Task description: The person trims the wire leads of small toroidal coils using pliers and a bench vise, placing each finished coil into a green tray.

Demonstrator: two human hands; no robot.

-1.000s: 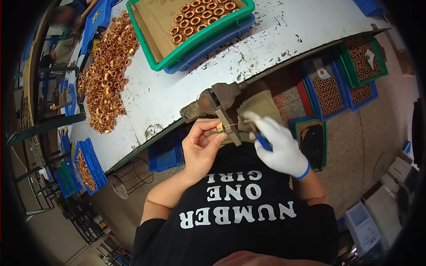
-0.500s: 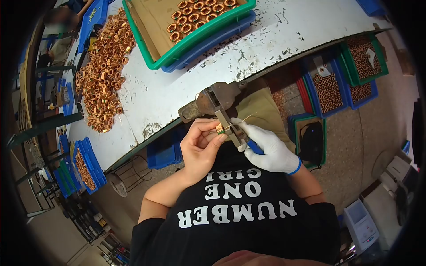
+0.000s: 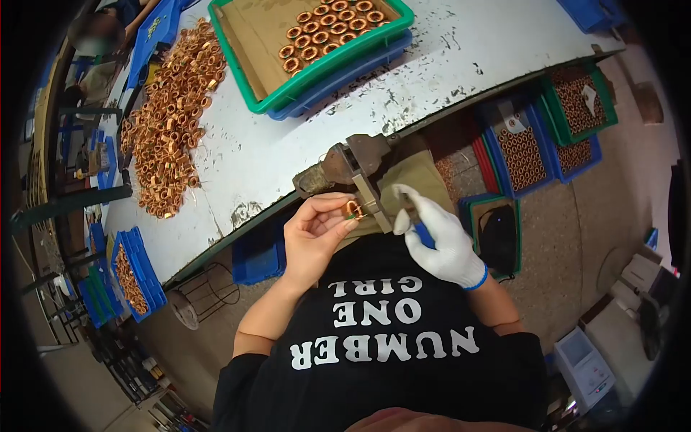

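Observation:
Between thumb and fingertips, my left hand [image 3: 314, 241] pinches a copper coil ring [image 3: 354, 209] beside the flat metal bar [image 3: 371, 201] at the vise [image 3: 353, 160]. My right hand [image 3: 445, 241], in a white glove, is closed around a blue-handled tool [image 3: 425, 235] just right of the bar. The tool's head is partly hidden by the fingers. A large pile of copper coils [image 3: 173, 122] lies on the white table at the left. Rows of copper rings [image 3: 338, 25] stand in a green tray [image 3: 252, 101] at the top.
A blue tray [image 3: 306, 101] sits under the green one. Below the table edge at the right are bins of rings [image 3: 523, 155] and a green-rimmed bin [image 3: 516, 237]. Another blue bin [image 3: 147, 277] is at lower left. A person [image 3: 97, 36] is at the upper left.
My left hand has drawn slightly left and turned the coil, so its ring opening now shows. My right hand with the tool came to the bar, then moved back right.

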